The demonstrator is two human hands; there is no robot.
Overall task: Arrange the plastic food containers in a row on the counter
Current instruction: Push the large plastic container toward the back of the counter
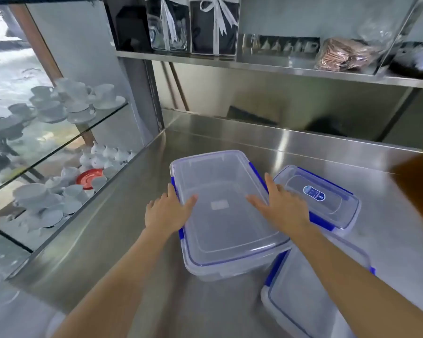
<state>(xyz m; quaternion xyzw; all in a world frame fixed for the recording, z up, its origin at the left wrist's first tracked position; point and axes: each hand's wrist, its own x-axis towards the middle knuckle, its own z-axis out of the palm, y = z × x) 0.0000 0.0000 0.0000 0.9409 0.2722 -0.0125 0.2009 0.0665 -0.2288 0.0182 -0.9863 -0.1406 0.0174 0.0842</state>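
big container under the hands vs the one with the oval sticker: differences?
The large container looks clearly bigger than the stickered container beside it. The large one's lid bears only a faint pale patch; the other carries a blue oval label. The left hand and right hand grip the large one's long sides; nothing touches the stickered one. Both are clear plastic, lidded, with blue clips, on the steel counter.

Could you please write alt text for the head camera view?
Both hands, left hand and right hand, grip the large clear container on a steel counter, with two smaller containers to its right.
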